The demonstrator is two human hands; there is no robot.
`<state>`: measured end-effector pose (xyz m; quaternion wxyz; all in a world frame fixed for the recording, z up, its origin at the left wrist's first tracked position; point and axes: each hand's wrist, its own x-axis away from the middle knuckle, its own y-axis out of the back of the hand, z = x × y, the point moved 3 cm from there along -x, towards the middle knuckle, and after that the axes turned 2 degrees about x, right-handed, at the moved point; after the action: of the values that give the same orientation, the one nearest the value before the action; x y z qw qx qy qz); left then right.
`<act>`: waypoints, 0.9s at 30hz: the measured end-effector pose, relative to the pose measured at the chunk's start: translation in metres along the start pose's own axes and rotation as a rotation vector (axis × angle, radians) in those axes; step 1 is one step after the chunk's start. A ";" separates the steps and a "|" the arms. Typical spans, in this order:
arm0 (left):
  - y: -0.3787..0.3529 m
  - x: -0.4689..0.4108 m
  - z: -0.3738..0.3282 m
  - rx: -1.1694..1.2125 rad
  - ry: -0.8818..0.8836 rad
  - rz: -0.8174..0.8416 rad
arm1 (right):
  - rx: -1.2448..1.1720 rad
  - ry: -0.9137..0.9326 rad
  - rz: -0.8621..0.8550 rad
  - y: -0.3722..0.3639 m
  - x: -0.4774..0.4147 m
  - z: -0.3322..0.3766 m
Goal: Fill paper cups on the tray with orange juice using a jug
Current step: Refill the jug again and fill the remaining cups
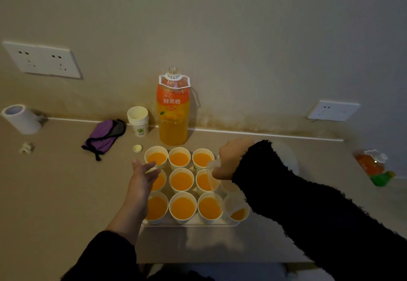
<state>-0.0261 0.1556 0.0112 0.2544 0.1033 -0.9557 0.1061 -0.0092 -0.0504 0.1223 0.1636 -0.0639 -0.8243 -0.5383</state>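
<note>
Several paper cups (pixel 182 207) filled with orange juice stand in rows on a clear tray (pixel 189 224). My right hand (pixel 231 159) grips a clear plastic jug (pixel 217 183), tilted down over the front right cup (pixel 237 213), which holds a little juice. My left hand (pixel 143 174) hovers with fingers straight over the tray's left column, by the back left cup (pixel 156 157). Whether it touches a cup is unclear.
An open orange juice bottle (pixel 173 109) stands behind the tray by the wall, its cap (pixel 137 148) on the table. A stack of spare cups (pixel 138 120), a purple pouch (pixel 103 137), a tape roll (pixel 21 117) and a lying bottle (pixel 374 166) surround the tray.
</note>
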 end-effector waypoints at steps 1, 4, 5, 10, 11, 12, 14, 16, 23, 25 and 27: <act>0.000 0.000 0.000 0.004 0.002 -0.005 | 0.002 0.006 0.004 0.000 0.000 0.002; 0.001 -0.001 0.000 0.007 -0.001 -0.003 | 0.048 0.034 -0.023 -0.002 -0.003 0.010; 0.002 -0.001 -0.001 0.007 -0.003 -0.002 | 0.071 0.042 -0.036 -0.002 -0.005 0.013; 0.004 -0.003 -0.003 -0.002 -0.003 0.000 | 0.035 0.052 -0.025 -0.004 -0.009 0.017; 0.004 -0.004 -0.003 -0.005 0.001 0.001 | 0.028 0.051 -0.031 -0.003 -0.008 0.016; 0.004 -0.005 -0.003 -0.006 0.001 0.003 | 0.035 0.053 -0.049 -0.003 -0.008 0.016; 0.003 -0.006 -0.004 -0.008 -0.001 0.011 | 0.048 0.060 -0.102 -0.002 -0.004 0.014; 0.002 -0.007 -0.005 -0.011 -0.002 0.025 | 0.040 0.071 -0.134 -0.001 -0.001 0.011; -0.001 -0.011 -0.013 -0.034 -0.025 0.066 | -0.046 0.011 -0.043 0.001 -0.001 -0.005; -0.002 -0.012 -0.018 -0.033 -0.028 0.077 | -0.092 -0.036 0.010 0.002 -0.001 -0.016; -0.005 -0.012 -0.023 -0.021 -0.035 0.097 | -0.126 -0.064 0.044 0.002 -0.002 -0.030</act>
<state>-0.0037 0.1585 0.0249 0.2333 0.0561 -0.9649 0.1063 -0.0009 -0.0770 0.1342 0.1445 -0.1094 -0.7920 -0.5830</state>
